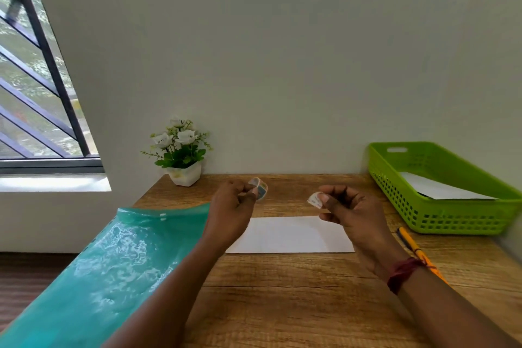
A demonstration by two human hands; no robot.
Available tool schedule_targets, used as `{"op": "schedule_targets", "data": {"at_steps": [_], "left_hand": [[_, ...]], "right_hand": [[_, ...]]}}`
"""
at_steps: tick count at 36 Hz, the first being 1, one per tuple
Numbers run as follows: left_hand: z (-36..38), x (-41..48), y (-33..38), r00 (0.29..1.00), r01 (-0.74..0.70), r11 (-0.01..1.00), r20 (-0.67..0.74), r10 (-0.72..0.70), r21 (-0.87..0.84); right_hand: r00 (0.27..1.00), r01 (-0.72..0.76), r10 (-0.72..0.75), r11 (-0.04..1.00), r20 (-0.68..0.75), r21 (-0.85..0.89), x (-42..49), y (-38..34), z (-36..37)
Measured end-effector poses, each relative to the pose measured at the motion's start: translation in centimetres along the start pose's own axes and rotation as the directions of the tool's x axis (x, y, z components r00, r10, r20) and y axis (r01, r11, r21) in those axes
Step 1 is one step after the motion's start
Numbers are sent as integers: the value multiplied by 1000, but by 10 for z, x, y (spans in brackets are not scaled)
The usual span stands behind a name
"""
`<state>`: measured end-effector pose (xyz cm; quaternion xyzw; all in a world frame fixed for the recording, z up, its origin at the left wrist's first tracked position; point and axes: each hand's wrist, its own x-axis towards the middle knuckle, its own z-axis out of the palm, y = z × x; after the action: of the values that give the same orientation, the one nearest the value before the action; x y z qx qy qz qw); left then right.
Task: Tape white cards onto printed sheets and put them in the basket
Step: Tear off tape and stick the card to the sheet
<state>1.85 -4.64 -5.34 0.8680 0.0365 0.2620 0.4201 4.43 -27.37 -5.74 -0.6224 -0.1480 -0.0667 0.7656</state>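
Here the left grip (232, 206) pinches a tape roll (260, 189), and the right grip (350, 209) pinches a short tape piece (315, 200). Just below both lies the white sheet (291, 234); right of the right grip, the green basket (452, 220) holds another sheet (440, 189).

— Where do we look from?
— From head height (our one wide-angle view), forward and down over the brown wood-grain tabletop (282, 291), close beneath us, facing the plain pale wall (282, 65) behind it.
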Motion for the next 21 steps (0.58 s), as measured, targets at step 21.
{"op": "schedule_targets", "data": {"at_steps": [21], "left_hand": [[-45,94,-88,989,106,818,26,-146,566]], "right_hand": [[992,117,-127,882,9,-456,26,2,-46]]}}
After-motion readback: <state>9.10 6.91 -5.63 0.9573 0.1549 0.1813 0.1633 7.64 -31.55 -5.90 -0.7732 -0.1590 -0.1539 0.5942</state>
